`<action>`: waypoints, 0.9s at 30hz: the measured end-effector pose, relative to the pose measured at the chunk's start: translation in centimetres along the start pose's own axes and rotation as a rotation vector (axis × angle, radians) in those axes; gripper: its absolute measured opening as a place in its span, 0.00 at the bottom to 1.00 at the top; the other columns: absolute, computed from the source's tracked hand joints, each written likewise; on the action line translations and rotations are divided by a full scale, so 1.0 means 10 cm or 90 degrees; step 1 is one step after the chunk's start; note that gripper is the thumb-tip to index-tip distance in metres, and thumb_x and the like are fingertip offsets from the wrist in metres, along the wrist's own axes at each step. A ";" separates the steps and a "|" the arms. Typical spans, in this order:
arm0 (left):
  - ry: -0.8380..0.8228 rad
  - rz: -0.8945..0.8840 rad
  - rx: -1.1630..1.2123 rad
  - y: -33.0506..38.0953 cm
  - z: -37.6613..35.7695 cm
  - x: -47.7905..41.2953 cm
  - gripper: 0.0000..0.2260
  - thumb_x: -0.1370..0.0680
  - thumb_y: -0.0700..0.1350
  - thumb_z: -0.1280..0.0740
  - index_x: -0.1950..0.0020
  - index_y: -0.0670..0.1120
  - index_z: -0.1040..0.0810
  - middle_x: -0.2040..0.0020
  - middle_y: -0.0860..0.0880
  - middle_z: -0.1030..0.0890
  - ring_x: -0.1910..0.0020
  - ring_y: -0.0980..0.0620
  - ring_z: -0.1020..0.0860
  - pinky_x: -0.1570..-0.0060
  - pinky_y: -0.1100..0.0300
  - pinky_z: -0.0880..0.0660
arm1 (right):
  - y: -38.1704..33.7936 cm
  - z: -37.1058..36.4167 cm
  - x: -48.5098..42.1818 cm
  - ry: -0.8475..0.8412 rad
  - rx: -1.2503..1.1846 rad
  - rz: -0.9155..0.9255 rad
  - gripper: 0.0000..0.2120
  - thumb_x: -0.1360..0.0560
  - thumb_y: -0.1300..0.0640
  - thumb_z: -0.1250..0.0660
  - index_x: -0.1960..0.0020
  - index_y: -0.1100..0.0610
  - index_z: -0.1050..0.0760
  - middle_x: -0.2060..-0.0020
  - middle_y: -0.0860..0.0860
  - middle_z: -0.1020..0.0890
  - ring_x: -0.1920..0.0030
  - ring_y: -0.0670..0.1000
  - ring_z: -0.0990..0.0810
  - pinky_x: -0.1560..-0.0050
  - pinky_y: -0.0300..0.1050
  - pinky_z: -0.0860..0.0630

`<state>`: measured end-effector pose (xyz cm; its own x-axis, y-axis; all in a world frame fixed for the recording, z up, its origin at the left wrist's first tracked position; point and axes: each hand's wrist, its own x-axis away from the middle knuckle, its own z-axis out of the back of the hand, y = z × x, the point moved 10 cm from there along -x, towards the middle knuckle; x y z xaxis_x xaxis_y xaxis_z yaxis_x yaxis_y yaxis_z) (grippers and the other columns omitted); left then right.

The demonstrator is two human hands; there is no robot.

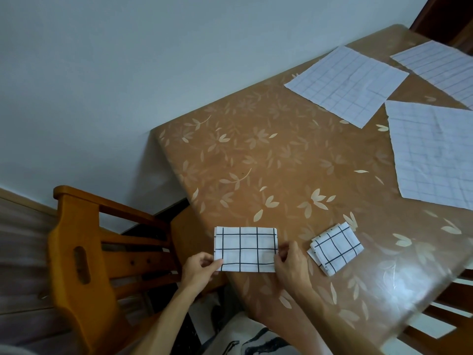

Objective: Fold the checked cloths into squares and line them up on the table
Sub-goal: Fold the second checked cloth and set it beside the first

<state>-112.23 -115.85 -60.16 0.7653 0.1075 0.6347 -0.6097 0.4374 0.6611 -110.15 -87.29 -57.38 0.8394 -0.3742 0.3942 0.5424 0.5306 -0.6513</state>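
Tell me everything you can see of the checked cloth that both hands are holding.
The held cloth is white thin fabric with a black grid, folded into a rectangle, wider than tall, layers showing along its top. The left hand pinches its left end, the right hand its right end, both near the lower corners. It is at the near edge of the table, its lower left corner past it; whether it rests there I cannot tell.

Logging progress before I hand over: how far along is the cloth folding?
Done: one folded square lies on the table. In hand: a half-folded cloth, a rectangle, pinched at its ends by the left hand and right hand. Left: three flat cloths at the far end, unfolded, then lining all up.
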 end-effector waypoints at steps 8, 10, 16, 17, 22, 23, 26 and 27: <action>0.208 -0.325 -0.342 0.58 -0.01 0.22 0.28 0.28 0.46 0.24 0.31 0.49 0.30 0.35 0.49 0.28 0.37 0.51 0.27 0.44 0.57 0.22 | 0.06 -0.04 0.04 0.023 -0.051 -0.010 0.06 0.24 0.63 0.37 0.53 0.54 0.32 0.57 0.50 0.23 0.56 0.51 0.24 0.56 0.49 0.25; 0.189 -0.498 -0.487 0.84 -0.32 0.36 0.27 0.28 0.46 0.24 0.31 0.47 0.27 0.33 0.44 0.27 0.34 0.46 0.26 0.40 0.53 0.22 | 0.04 -0.04 0.06 0.030 -0.053 0.009 0.07 0.24 0.63 0.36 0.53 0.54 0.32 0.56 0.50 0.24 0.56 0.51 0.25 0.55 0.50 0.26; 0.016 -0.532 -0.705 0.76 -1.00 0.30 0.27 0.21 0.46 0.36 0.23 0.50 0.40 0.20 0.42 0.44 0.21 0.43 0.46 0.24 0.48 0.45 | 0.04 -0.01 0.12 0.051 -0.048 0.056 0.07 0.24 0.63 0.35 0.50 0.54 0.31 0.54 0.50 0.25 0.56 0.47 0.26 0.60 0.35 0.32; 0.006 -0.519 -0.722 0.73 -1.01 0.28 0.28 0.20 0.46 0.38 0.22 0.50 0.43 0.19 0.42 0.48 0.20 0.42 0.49 0.23 0.47 0.48 | 0.05 -0.01 0.12 0.051 -0.048 0.052 0.07 0.24 0.63 0.35 0.49 0.54 0.31 0.53 0.51 0.25 0.55 0.48 0.26 0.59 0.35 0.31; 0.016 -0.545 -0.731 0.69 -0.98 0.27 0.31 0.23 0.50 0.34 0.22 0.51 0.42 0.20 0.41 0.43 0.21 0.41 0.43 0.26 0.46 0.42 | -0.23 -0.02 0.24 0.102 0.111 0.172 0.17 0.24 0.59 0.35 0.36 0.57 0.29 0.38 0.55 0.28 0.40 0.54 0.27 0.42 0.45 0.26; 0.021 -0.556 -0.728 0.67 -0.98 0.26 0.31 0.22 0.51 0.35 0.22 0.50 0.43 0.20 0.41 0.43 0.21 0.42 0.43 0.25 0.46 0.41 | -0.37 -0.06 0.30 0.106 0.152 0.226 0.18 0.24 0.57 0.37 0.35 0.56 0.29 0.34 0.56 0.29 0.35 0.56 0.28 0.38 0.49 0.28; 0.022 -0.543 -0.726 0.57 -1.00 0.22 0.34 0.20 0.57 0.39 0.19 0.46 0.49 0.20 0.41 0.45 0.21 0.42 0.45 0.25 0.44 0.39 | -0.66 -0.34 0.40 0.041 0.266 0.346 0.29 0.26 0.44 0.47 0.30 0.57 0.30 0.27 0.57 0.31 0.27 0.55 0.35 0.30 0.51 0.34; 0.016 -0.532 -0.738 0.53 -1.02 0.20 0.35 0.20 0.58 0.41 0.19 0.45 0.52 0.19 0.41 0.47 0.20 0.42 0.48 0.25 0.44 0.40 | -0.68 -0.46 0.41 0.013 0.295 0.370 0.31 0.24 0.42 0.49 0.27 0.57 0.33 0.26 0.57 0.33 0.25 0.55 0.38 0.27 0.51 0.36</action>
<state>-111.82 -104.21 -59.47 0.8198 -0.5314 0.2133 0.5158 0.8471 0.1280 -110.58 -95.91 -54.31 0.9972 0.0523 0.0540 -0.0257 0.9121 -0.4092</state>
